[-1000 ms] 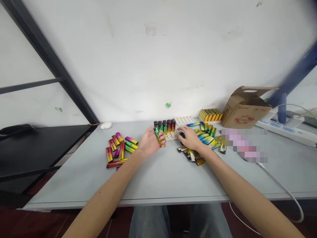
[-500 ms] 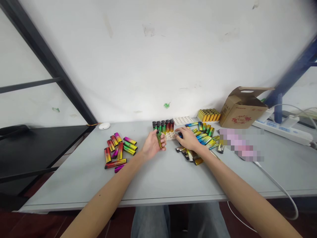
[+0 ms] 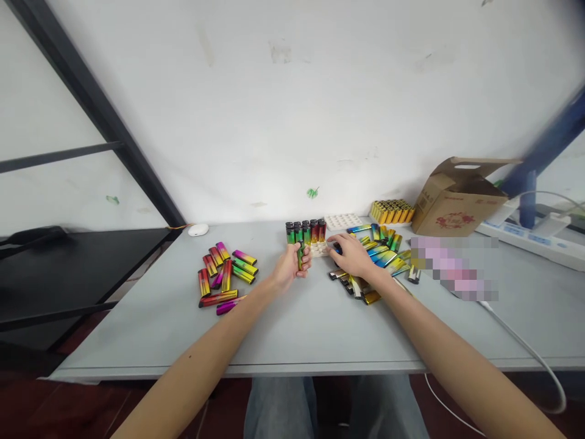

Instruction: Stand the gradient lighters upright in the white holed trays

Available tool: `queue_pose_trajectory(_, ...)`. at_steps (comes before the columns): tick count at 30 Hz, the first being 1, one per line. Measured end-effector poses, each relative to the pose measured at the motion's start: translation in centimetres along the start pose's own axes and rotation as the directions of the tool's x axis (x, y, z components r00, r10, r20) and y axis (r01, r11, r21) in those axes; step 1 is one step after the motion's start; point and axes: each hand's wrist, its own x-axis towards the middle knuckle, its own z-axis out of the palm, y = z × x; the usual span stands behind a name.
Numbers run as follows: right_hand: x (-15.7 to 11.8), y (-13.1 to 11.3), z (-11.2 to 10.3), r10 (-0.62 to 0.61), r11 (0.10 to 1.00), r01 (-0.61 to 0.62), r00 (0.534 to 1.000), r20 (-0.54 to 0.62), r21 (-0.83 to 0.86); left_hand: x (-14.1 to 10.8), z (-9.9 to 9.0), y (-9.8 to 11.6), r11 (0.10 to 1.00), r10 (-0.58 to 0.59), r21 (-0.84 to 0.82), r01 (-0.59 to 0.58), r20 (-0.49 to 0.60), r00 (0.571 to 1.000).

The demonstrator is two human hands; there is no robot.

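No text can be read in this view. The cardboard box (image 3: 458, 204) near the back right corner of the bench (image 3: 320, 329) carries a red printed emblem (image 3: 453, 220) and fine dark print on its upper face, both too small to read. The power strip (image 3: 525, 242) shows small blue labels, also illegible. The rainbow-coloured lighters (image 3: 226, 275) show no legible lettering. A pixelated patch (image 3: 452, 268) hides whatever lies there.
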Motion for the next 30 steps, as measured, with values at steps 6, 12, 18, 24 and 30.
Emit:
queue_pose_trajectory(6,-0.1,-0.2,0.0,0.000,1.000,0.000,1.000,0.002,0.006,0.2,-0.2,-0.4,1.000,0.004,0.023,-0.005,0.032,0.999)
queue_pose_trajectory(12,0.0,-0.3,-0.1,0.005,1.000,-0.005,1.000,0.001,0.003,0.2,-0.2,-0.6,0.998,0.008,0.067,-0.011,0.049,0.999)
queue_pose_trajectory(18,0.0,-0.2,0.0,-0.002,1.000,0.002,1.000,0.005,-0.001,0.2,-0.3,-0.5,0.993,0.033,0.111,-0.037,0.039,0.999)
queue_pose_trajectory(24,-0.1,-0.3,-0.1,-0.034,0.999,0.036,0.998,-0.048,0.037,0.3,-1.0,-0.2,0.991,0.130,0.027,-0.133,0.095,0.987)
queue_pose_trajectory(30,0.1,-1.4,-1.5,-0.046,0.967,0.092,0.980,-0.193,0.237,0.2,-1.1,-0.3,0.995,0.104,-0.006,-0.104,0.121,0.987)
